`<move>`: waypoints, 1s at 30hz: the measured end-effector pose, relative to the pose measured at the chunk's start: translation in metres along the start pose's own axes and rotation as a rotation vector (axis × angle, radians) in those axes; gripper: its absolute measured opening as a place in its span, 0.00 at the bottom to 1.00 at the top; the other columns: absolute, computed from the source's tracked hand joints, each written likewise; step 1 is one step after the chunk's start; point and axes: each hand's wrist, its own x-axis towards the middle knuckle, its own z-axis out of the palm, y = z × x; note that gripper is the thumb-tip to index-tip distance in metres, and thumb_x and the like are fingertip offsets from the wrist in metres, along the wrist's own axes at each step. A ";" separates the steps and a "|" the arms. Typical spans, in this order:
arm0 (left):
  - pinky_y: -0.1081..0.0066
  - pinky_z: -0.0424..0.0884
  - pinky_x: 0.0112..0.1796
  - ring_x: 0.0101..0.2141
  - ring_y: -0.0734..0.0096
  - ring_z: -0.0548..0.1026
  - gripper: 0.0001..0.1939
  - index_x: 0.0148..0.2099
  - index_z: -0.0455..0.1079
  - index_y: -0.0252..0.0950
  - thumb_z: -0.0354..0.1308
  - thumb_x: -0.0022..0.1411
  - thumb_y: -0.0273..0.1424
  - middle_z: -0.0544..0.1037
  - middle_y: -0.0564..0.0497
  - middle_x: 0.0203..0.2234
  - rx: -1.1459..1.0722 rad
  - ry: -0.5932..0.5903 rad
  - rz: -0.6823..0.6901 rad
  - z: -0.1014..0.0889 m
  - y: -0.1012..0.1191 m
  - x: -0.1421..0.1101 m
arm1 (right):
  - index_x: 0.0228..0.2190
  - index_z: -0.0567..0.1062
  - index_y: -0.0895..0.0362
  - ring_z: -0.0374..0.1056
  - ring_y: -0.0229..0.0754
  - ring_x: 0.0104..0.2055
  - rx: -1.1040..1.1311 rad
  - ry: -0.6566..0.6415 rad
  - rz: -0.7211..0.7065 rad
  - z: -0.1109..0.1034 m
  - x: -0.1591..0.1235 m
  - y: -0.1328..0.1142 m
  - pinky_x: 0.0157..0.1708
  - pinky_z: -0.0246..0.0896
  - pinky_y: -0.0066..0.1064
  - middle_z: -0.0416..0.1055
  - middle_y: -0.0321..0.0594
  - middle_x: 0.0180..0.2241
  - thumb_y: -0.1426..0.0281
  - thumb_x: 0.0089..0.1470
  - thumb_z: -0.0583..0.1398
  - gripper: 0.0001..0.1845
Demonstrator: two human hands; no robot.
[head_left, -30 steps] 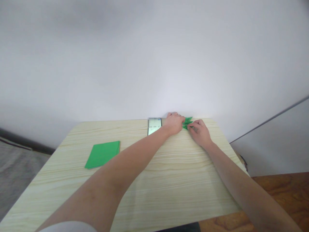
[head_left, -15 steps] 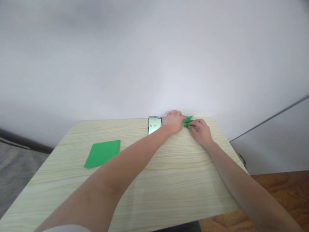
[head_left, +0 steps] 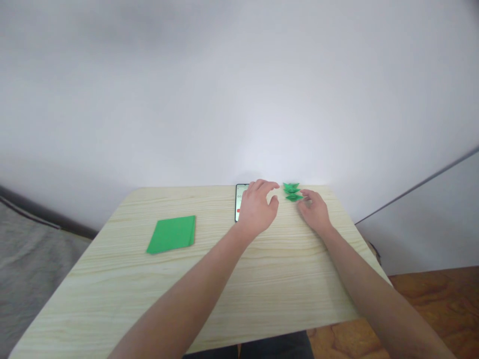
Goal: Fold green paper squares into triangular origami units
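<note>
Filling most of the frame top: plain white wall (head_left: 239,89). Below it, light wood-grain rectangular table (head_left: 224,279) spans the lower half, far edge against the wall. Brown wooden floor (head_left: 430,294) in the lower right corner, grey surface at lower left edge.

Person's two bare forearms come in from the bottom and run up toward frame centre-right.

Stack of flat green square paper sheets (head_left: 172,234) lies left of centre on the table, well apart from both hands.

Left hand (head_left: 257,207) sits palm down just right of centre, fingers spread wide and slightly curled, holding nothing. It overlaps the right side of a black smartphone with lit screen (head_left: 240,199) lying near the table's far edge; cannot tell whether it touches it.

Right hand (head_left: 315,209) is right of the left one, palm down, fingers loosely extended, empty, fingertips pointing up-left.

Small folded green paper pieces (head_left: 292,192), pointed shapes in a short row, lie at the table's far edge between the two hands. Right fingertips are just beside the nearest piece, contact unclear. Left fingertips are near, with a gap.
</note>
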 end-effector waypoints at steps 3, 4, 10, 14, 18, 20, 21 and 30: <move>0.56 0.70 0.55 0.51 0.59 0.74 0.14 0.51 0.75 0.43 0.59 0.65 0.25 0.80 0.50 0.48 0.007 -0.034 -0.007 -0.029 0.002 -0.035 | 0.55 0.72 0.57 0.72 0.51 0.46 -0.034 0.036 0.032 -0.002 -0.013 -0.005 0.55 0.67 0.49 0.73 0.51 0.51 0.67 0.52 0.62 0.27; 0.57 0.70 0.55 0.51 0.59 0.74 0.14 0.52 0.75 0.43 0.59 0.66 0.26 0.80 0.49 0.48 0.026 -0.039 -0.020 -0.040 -0.001 -0.048 | 0.55 0.71 0.58 0.70 0.52 0.48 -0.045 0.049 0.039 -0.004 -0.019 -0.009 0.56 0.66 0.51 0.71 0.52 0.52 0.67 0.52 0.62 0.29; 0.51 0.67 0.60 0.56 0.53 0.73 0.15 0.52 0.75 0.45 0.61 0.64 0.31 0.78 0.50 0.54 0.310 -0.012 -0.143 -0.115 -0.065 -0.111 | 0.47 0.74 0.54 0.67 0.55 0.52 -0.053 0.112 -0.048 -0.018 -0.066 -0.071 0.58 0.62 0.53 0.74 0.47 0.46 0.67 0.57 0.61 0.15; 0.49 0.62 0.66 0.64 0.49 0.69 0.23 0.57 0.74 0.49 0.66 0.58 0.37 0.73 0.52 0.64 0.383 -0.119 -0.182 -0.155 -0.116 -0.132 | 0.38 0.75 0.51 0.70 0.51 0.47 0.136 -0.008 -0.126 -0.005 -0.095 -0.141 0.52 0.66 0.47 0.76 0.43 0.39 0.68 0.62 0.59 0.04; 0.50 0.64 0.65 0.60 0.50 0.74 0.23 0.55 0.77 0.47 0.67 0.57 0.43 0.78 0.50 0.59 0.298 -0.197 -0.237 -0.175 -0.144 -0.138 | 0.39 0.77 0.51 0.72 0.49 0.45 0.222 -0.218 -0.193 0.034 -0.113 -0.201 0.49 0.68 0.43 0.77 0.43 0.38 0.69 0.63 0.58 0.07; 0.53 0.67 0.63 0.58 0.51 0.75 0.25 0.55 0.77 0.45 0.67 0.57 0.46 0.80 0.49 0.57 0.246 -0.207 -0.247 -0.180 -0.150 -0.138 | 0.41 0.78 0.51 0.73 0.48 0.45 0.212 -0.283 -0.216 0.057 -0.118 -0.225 0.50 0.68 0.41 0.78 0.42 0.39 0.71 0.61 0.59 0.08; 0.54 0.69 0.62 0.57 0.52 0.76 0.26 0.55 0.77 0.44 0.67 0.56 0.47 0.80 0.48 0.56 0.222 -0.205 -0.255 -0.182 -0.152 -0.139 | 0.42 0.79 0.52 0.72 0.48 0.46 0.201 -0.317 -0.228 0.068 -0.120 -0.235 0.51 0.67 0.41 0.78 0.42 0.39 0.71 0.61 0.60 0.09; 0.58 0.71 0.62 0.56 0.55 0.78 0.20 0.47 0.81 0.44 0.70 0.54 0.46 0.80 0.50 0.56 0.094 -0.261 -0.277 -0.195 -0.160 -0.142 | 0.51 0.79 0.52 0.66 0.52 0.52 0.076 -0.452 -0.287 0.115 -0.115 -0.276 0.53 0.60 0.44 0.75 0.46 0.46 0.63 0.63 0.62 0.16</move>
